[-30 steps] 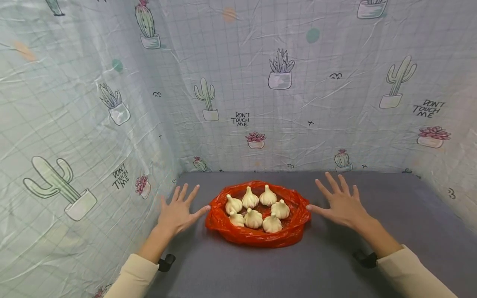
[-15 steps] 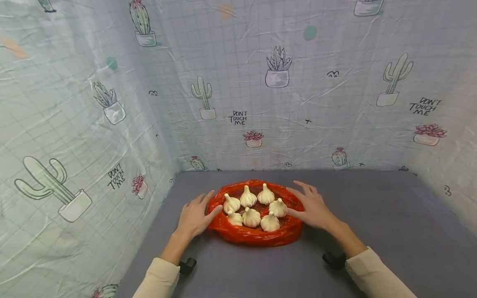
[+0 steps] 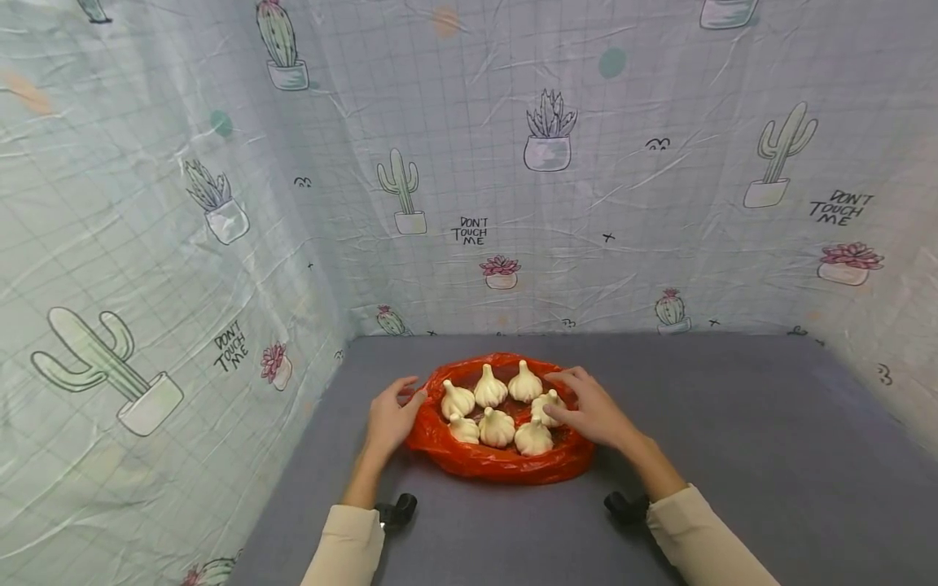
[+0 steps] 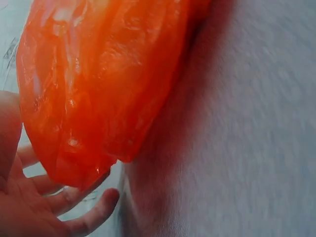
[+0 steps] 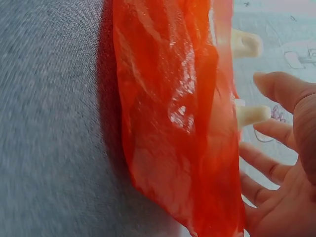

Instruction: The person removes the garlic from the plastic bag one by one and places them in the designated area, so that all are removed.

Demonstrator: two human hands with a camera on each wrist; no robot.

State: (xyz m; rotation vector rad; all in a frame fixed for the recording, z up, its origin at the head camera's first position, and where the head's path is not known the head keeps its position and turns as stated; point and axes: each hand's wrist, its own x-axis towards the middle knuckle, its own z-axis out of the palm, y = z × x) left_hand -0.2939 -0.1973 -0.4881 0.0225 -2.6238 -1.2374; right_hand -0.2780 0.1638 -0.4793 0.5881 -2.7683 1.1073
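A red plastic bag [image 3: 506, 468], its mouth spread wide, sits on the grey table with several garlic bulbs [image 3: 497, 429] inside. My left hand [image 3: 388, 419] is at the bag's left rim; in the left wrist view its loosely bent fingers [image 4: 94, 212] lie beside and behind the plastic [image 4: 103, 89]. Over the right rim reaches my right hand [image 3: 601, 417], its thumb partly covering the rightmost garlic bulb [image 3: 544, 400]. Fingers and thumb stand apart in the right wrist view, near two pale garlic stems [image 5: 253, 116] showing above the bag. Whether either hand touches the bag I cannot tell.
The grey tabletop [image 3: 733, 439] extends around the bag. Cactus-printed sheeting [image 3: 469, 163] hangs behind and along both sides. Black wrist mounts [image 3: 396, 511] sit under both forearms.
Both hands have come inward from wide apart, the left to the bag's left rim, the right over its right rim. Their fingers have gone from spread to loosely bent. The bag stays put.
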